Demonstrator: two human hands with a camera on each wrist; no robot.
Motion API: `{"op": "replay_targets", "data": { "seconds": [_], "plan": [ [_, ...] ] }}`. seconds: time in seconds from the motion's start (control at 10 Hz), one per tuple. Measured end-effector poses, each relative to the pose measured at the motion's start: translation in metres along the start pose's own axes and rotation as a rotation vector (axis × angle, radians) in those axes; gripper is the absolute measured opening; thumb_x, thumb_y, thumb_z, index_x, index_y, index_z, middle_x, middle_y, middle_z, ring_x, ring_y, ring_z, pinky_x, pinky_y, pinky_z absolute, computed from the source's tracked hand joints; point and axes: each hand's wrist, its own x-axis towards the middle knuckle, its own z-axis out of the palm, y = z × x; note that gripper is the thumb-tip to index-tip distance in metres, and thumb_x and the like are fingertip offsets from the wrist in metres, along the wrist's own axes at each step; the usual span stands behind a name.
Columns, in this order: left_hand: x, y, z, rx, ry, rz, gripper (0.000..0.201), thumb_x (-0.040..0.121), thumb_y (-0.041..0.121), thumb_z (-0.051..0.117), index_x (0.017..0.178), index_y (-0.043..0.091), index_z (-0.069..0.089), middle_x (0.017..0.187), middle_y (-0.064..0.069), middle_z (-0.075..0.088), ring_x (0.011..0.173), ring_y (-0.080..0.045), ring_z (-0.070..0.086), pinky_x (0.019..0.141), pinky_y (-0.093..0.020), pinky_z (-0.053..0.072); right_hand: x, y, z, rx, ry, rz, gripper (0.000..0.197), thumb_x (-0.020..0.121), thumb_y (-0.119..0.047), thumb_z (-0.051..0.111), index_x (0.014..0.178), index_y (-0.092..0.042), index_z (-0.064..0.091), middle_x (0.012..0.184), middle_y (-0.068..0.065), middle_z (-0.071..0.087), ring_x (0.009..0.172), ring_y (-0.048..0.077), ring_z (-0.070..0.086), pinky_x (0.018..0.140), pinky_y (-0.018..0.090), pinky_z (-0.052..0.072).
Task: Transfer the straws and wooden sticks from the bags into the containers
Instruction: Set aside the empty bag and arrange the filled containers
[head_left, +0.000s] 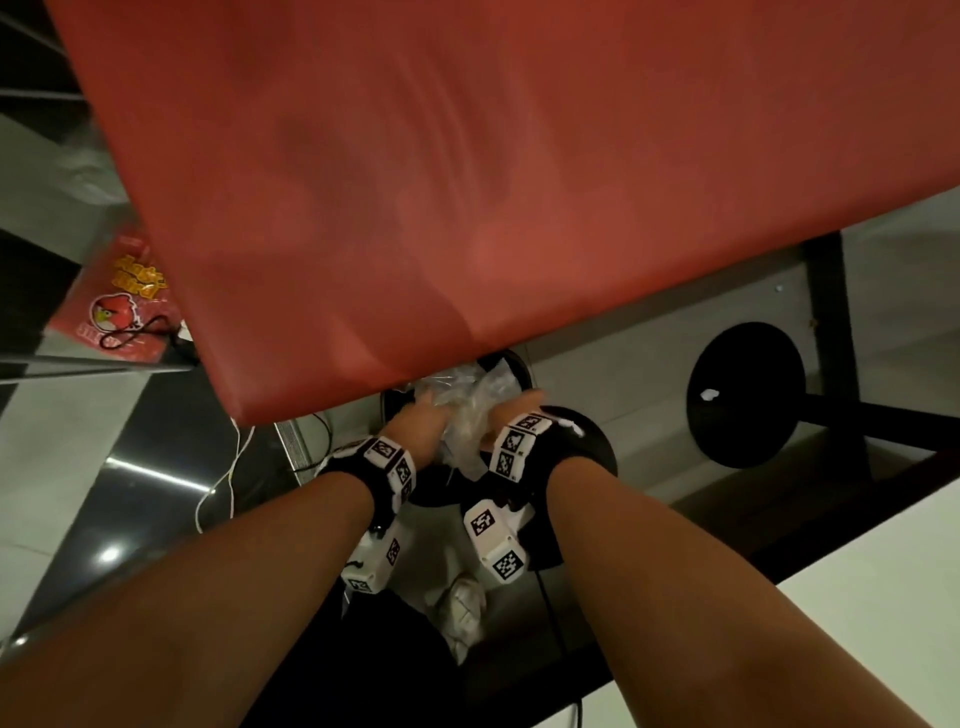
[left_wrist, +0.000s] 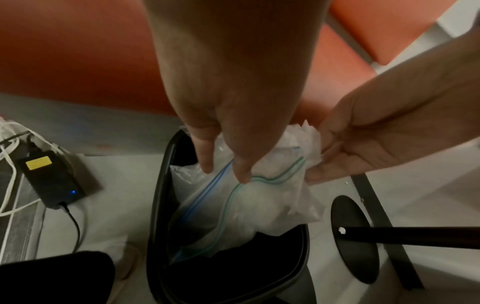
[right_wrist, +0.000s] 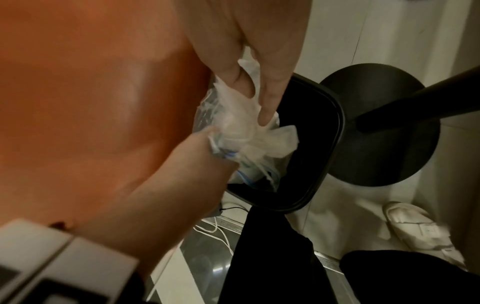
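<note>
Above bin (left_wrist: 160, 205) — left hand (left_wrist: 228, 98), right hand (left_wrist: 376, 139) grip bags (left_wrist: 262, 201).

Both my bare forearms (head_left: 260, 597) reach forward and down, held close together. My left grip (head_left: 421, 426) points its fingers downward, pinching the crumpled bags (left_wrist: 259, 195). My right grip (head_left: 514, 410), just beside it with palm turned leftward, closes thumb and fingers on the same bundle.

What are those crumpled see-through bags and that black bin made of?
The clear bags look like thin, soft plastic film: translucent, wrinkled, with blue and green zip strips. The black bin seems to be hard moulded plastic, judging by its smooth, rounded, faintly glossy rim, though metal is possible.
</note>
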Motion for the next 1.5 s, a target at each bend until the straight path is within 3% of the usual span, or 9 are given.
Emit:
{"op": "replay_targets", "data": {
  "seconds": [0.1,0.2,0.3,0.5,0.7,0.8,1.0,1.2,1.5],
  "plan": [
    [-0.002,0.002,0.004,0.113,-0.122,-0.109,0.069,0.097,0.021,0.053,0.155,0.025,0.016,0.159,-0.019,0.003,0.132,-0.043,0.040,0.108,-0.047,0.038,-0.002,0.006,0.003,0.099,0.031,-0.085,0.060,0.104,-0.026,0.052,0.157,-0.007,0.029,0.161,0.020,0.028,0.144,0.043,0.035,0.110,0.057,0.043],
    [-0.003,0.005,0.005,0.099,-0.123,-0.157,0.064,0.099,0.016,0.047,0.155,0.023,0.016,0.155,-0.019,0.023,0.129,-0.036,0.046,0.102,-0.037,0.043,0.006,0.007,0.010,0.052,0.045,-0.151,0.065,0.103,-0.036,0.054,0.157,-0.009,0.031,0.166,0.014,0.022,0.151,0.036,0.026,0.113,0.057,0.040],
    [-0.003,0.004,0.004,0.106,-0.050,-0.198,0.058,0.098,0.007,0.046,0.152,0.018,0.028,0.146,-0.018,0.040,0.126,-0.034,0.050,0.101,-0.036,0.043,0.015,-0.001,0.014,0.106,0.010,-0.102,0.075,0.100,-0.041,0.058,0.161,-0.016,0.024,0.169,0.009,0.009,0.153,0.040,0.016,0.109,0.066,0.038],
    [0.002,0.007,-0.005,0.038,-0.202,-0.216,0.042,0.104,0.010,0.039,0.145,0.006,0.041,0.152,-0.016,0.037,0.137,-0.029,0.040,0.113,-0.033,0.030,0.021,-0.001,0.012,0.020,0.048,-0.150,0.055,0.102,-0.029,0.056,0.149,-0.004,0.043,0.156,0.016,0.039,0.143,0.039,0.038,0.108,0.058,0.044],
    [-0.017,0.036,-0.040,0.006,-0.118,-0.149,0.037,0.098,0.005,0.044,0.128,0.012,0.063,0.134,-0.012,0.058,0.123,-0.027,0.055,0.104,-0.033,0.041,-0.009,0.024,0.004,0.446,0.236,-0.073,0.064,0.093,-0.039,0.066,0.148,-0.013,0.045,0.154,0.009,0.042,0.140,0.034,0.044,0.113,0.042,0.040],
    [-0.034,0.072,-0.076,0.021,-0.045,-0.041,0.033,0.093,0.007,0.050,0.120,0.015,0.068,0.128,-0.007,0.063,0.117,-0.025,0.059,0.099,-0.032,0.044,-0.037,0.039,-0.002,0.987,0.284,-0.059,0.058,0.086,-0.033,0.075,0.137,-0.018,0.054,0.142,0.003,0.056,0.129,0.027,0.057,0.101,0.035,0.045],
    [-0.097,0.197,-0.140,-0.030,0.064,0.190,0.034,0.091,0.002,0.051,0.119,0.012,0.067,0.116,-0.009,0.069,0.107,-0.025,0.063,0.090,-0.029,0.048,-0.128,0.077,0.008,2.062,0.341,-0.085,0.038,0.102,-0.010,0.052,0.140,-0.014,0.055,0.130,0.018,0.062,0.105,0.031,0.064,0.086,0.042,0.056],
    [-0.179,0.368,-0.129,0.083,0.004,0.404,0.033,0.094,0.004,0.043,0.116,0.007,0.067,0.111,-0.015,0.069,0.103,-0.031,0.065,0.088,-0.035,0.053,-0.252,0.153,0.083,2.457,0.724,0.062,0.028,0.095,0.002,0.056,0.116,-0.012,0.067,0.076,0.010,0.062,0.060,0.022,0.057,0.053,0.030,0.046],
    [-0.269,0.568,0.014,0.307,-0.201,0.717,0.033,0.090,0.012,0.051,0.120,0.022,0.062,0.107,-0.004,0.066,0.091,-0.026,0.065,0.068,-0.029,0.052,-0.382,0.240,0.314,2.732,1.115,0.366,0.044,0.096,0.010,0.046,0.134,-0.007,0.057,0.092,0.015,0.060,0.086,0.028,0.057,0.080,0.043,0.051]
  ]
}}
